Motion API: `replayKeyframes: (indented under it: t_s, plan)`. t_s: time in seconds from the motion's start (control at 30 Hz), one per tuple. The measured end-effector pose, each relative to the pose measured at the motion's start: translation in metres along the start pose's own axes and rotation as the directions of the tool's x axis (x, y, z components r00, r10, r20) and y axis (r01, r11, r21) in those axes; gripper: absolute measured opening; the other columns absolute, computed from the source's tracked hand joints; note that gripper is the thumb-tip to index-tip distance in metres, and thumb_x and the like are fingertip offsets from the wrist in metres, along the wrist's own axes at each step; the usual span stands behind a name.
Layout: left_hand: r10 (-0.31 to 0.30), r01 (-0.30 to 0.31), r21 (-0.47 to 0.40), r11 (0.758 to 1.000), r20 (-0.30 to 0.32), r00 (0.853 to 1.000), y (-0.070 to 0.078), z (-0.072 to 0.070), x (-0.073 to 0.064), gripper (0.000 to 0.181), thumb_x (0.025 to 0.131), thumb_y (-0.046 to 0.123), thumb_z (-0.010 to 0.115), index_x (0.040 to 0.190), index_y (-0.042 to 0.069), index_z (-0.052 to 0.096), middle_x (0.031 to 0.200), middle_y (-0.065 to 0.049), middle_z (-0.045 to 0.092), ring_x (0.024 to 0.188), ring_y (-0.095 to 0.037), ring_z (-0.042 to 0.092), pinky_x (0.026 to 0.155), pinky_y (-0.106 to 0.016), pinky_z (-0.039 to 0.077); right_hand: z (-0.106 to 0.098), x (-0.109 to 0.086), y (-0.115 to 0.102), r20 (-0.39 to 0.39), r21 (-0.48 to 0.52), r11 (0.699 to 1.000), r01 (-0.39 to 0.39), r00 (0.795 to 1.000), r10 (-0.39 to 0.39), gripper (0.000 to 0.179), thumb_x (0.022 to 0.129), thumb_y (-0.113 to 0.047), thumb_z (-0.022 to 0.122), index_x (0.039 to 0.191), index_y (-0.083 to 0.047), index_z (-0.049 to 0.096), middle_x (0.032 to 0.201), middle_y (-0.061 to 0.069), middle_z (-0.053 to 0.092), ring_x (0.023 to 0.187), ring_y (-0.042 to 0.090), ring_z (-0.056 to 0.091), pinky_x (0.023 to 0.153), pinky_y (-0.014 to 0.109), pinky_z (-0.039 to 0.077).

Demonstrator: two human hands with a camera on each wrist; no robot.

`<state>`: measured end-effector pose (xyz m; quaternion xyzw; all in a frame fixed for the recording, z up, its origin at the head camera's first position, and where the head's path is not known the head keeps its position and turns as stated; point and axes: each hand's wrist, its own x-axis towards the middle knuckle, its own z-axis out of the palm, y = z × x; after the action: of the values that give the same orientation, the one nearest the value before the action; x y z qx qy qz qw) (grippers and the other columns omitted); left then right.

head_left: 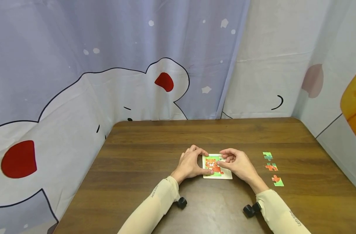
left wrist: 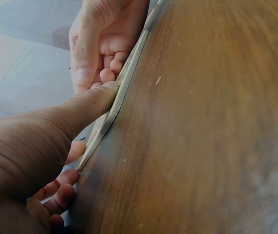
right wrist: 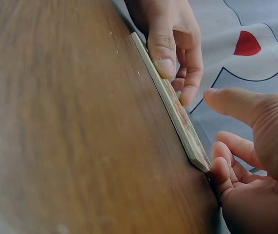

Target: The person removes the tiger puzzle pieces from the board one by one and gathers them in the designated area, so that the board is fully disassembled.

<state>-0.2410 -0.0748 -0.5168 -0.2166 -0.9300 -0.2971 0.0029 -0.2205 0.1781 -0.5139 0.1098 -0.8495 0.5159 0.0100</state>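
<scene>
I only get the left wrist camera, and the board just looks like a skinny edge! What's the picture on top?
Observer: From the head view, the puzzle board shows an orange, striped animal on green; it looks like a tiger.

Operator: Cool! Are there any loose pieces that I can't see?

Observer: Yes, three puzzle pieces lie in a rough line, out to the right of the right hand.

Operator: What colours are on the closest one to the person?

Observer: The nearest piece is orange and green.
</scene>
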Motion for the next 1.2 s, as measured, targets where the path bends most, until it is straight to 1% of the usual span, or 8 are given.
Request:
replayKeyframes:
  t_s: [0.13, 0.2, 0.37, 0.53, 0.7, 0.87, 1.2]
  plan:
    - [-0.001, 0.001, -0.001, 1.0, -0.001, 1.0, -0.0003, 0.0, 0.0001, 0.067, 0.075, 0.057, 0.103, 0.13, 0.03, 0.076, 0.128, 0.006, 0.06, 0.121, -0.022, 0.059, 0.103, -0.043, 0.044, 0.0031, 0.0007, 0.003, -0.026, -0.073, 0.997, -0.004, 1.0, 0.002, 0.043, 0.09, -0.021, 0.097, 0.124, -0.004, 0.078, 0.095, 0.006, 0.07, 0.082, 0.016, 0.062, 0.071, 0.023, 0.051]
    - [-0.001, 0.001, -0.004, 1.0, 0.001, 1.0, -0.0004, 0.0001, -0.0001, 0.067, 0.075, 0.058, 0.103, 0.13, 0.029, 0.076, 0.128, 0.006, 0.06, 0.121, -0.021, 0.059, 0.103, -0.043, 0.044, 0.0044, 0.0002, 0.0037, -0.035, -0.111, 0.994, 0.001, 0.999, -0.005, 0.041, 0.089, -0.021, 0.097, 0.123, -0.005, 0.078, 0.094, 0.005, 0.068, 0.081, 0.016, 0.061, 0.071, 0.024, 0.05]
    - [-0.003, 0.003, -0.005, 1.0, 0.003, 1.0, -0.0004, 0.0001, 0.0001, 0.067, 0.075, 0.059, 0.102, 0.13, 0.03, 0.076, 0.127, 0.006, 0.06, 0.12, -0.021, 0.058, 0.102, -0.043, 0.043, 0.0061, -0.0006, 0.003, -0.059, -0.195, 0.981, 0.012, 0.998, -0.024, 0.038, 0.088, -0.025, 0.098, 0.117, -0.009, 0.08, 0.095, 0.005, 0.062, 0.083, 0.016, 0.059, 0.073, 0.025, 0.047]
    - [-0.001, 0.001, 0.002, 1.0, 0.0, 1.0, -0.0006, 0.0004, 0.0004, 0.068, 0.075, 0.06, 0.102, 0.13, 0.03, 0.076, 0.128, 0.006, 0.06, 0.121, -0.021, 0.059, 0.103, -0.043, 0.044, 0.0071, -0.0005, 0.0048, -0.068, -0.255, 0.967, 0.025, 0.997, -0.044, 0.04, 0.085, -0.03, 0.101, 0.114, -0.011, 0.081, 0.097, 0.004, 0.062, 0.084, 0.015, 0.059, 0.075, 0.028, 0.046]
    - [-0.002, 0.002, 0.003, 1.0, 0.0, 1.0, -0.0004, 0.0006, 0.0007, 0.068, 0.075, 0.06, 0.102, 0.13, 0.03, 0.076, 0.129, 0.006, 0.061, 0.122, -0.021, 0.059, 0.104, -0.044, 0.044, 0.0065, -0.0015, 0.0065, -0.065, -0.288, 0.957, 0.034, 0.996, -0.055, 0.041, 0.084, -0.034, 0.101, 0.113, -0.013, 0.081, 0.097, 0.001, 0.061, 0.084, 0.014, 0.058, 0.076, 0.03, 0.046]
    - [-0.004, 0.004, -0.001, 1.0, 0.0, 1.0, 0.0001, 0.0001, 0.0004, 0.068, 0.075, 0.059, 0.102, 0.13, 0.03, 0.076, 0.129, 0.006, 0.061, 0.123, -0.021, 0.059, 0.105, -0.044, 0.044, 0.0061, -0.0015, 0.0056, -0.054, -0.319, 0.947, 0.045, 0.996, -0.066, 0.039, 0.085, -0.035, 0.101, 0.112, -0.013, 0.081, 0.096, 0.001, 0.061, 0.084, 0.013, 0.056, 0.076, 0.031, 0.045]
    - [-0.003, 0.003, 0.0, 1.0, 0.0, 1.0, -0.0004, 0.0006, 0.0007, 0.068, 0.075, 0.059, 0.102, 0.13, 0.03, 0.076, 0.129, 0.006, 0.06, 0.121, -0.021, 0.059, 0.104, -0.043, 0.044, 0.006, -0.0021, 0.001, -0.038, -0.332, 0.941, 0.06, 0.996, -0.077, 0.035, 0.087, -0.033, 0.1, 0.109, -0.013, 0.081, 0.095, 0.002, 0.059, 0.085, 0.013, 0.053, 0.077, 0.032, 0.043]
